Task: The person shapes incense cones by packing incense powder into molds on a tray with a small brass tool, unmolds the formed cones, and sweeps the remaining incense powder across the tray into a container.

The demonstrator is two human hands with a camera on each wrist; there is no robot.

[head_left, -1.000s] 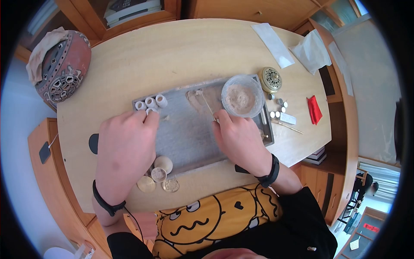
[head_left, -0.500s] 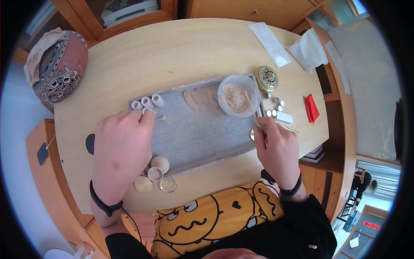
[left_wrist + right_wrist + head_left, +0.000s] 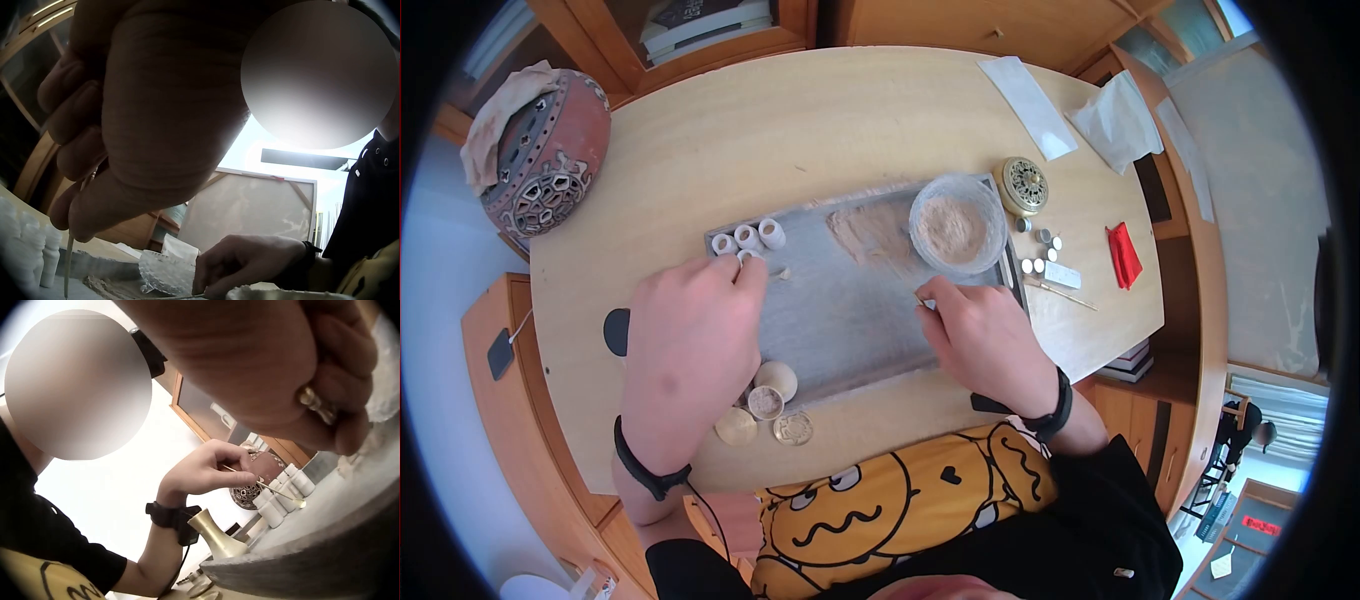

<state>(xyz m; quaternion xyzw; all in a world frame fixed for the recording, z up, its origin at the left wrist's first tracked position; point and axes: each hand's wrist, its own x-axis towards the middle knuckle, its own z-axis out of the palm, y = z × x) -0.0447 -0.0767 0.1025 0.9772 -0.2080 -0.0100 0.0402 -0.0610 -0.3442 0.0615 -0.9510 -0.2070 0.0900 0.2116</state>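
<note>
My left hand [image 3: 695,340] hovers over the left end of the grey tray [image 3: 830,320], pinching a slim brass spoon [image 3: 278,490] with a small flattened tip near the tray surface. White bottles [image 3: 772,234] stand beside it. My right hand [image 3: 990,335], above the tray's right half, grips a thin brass stick [image 3: 315,405] whose knobbed end shows by the palm. In the head view most of that stick is hidden by the fingers. Beyond my right hand is a clear bowl [image 3: 999,243] holding pale powder. More brownish powder [image 3: 870,238] lies spread along the tray's far side.
At the tray's near left are a flared brass vase [image 3: 215,536] and round brass pieces [image 3: 793,428]. Right of the tray are a pierced brass censer [image 3: 1026,185], several tiny tins [image 3: 1043,236] and a red pouch [image 3: 1123,255]. A large reddish pot [image 3: 565,150] occupies the far left.
My right hand swung right, putting the stick's tip into the bowl, then came back left over the tray. The left hand stays put with the spoon.
</note>
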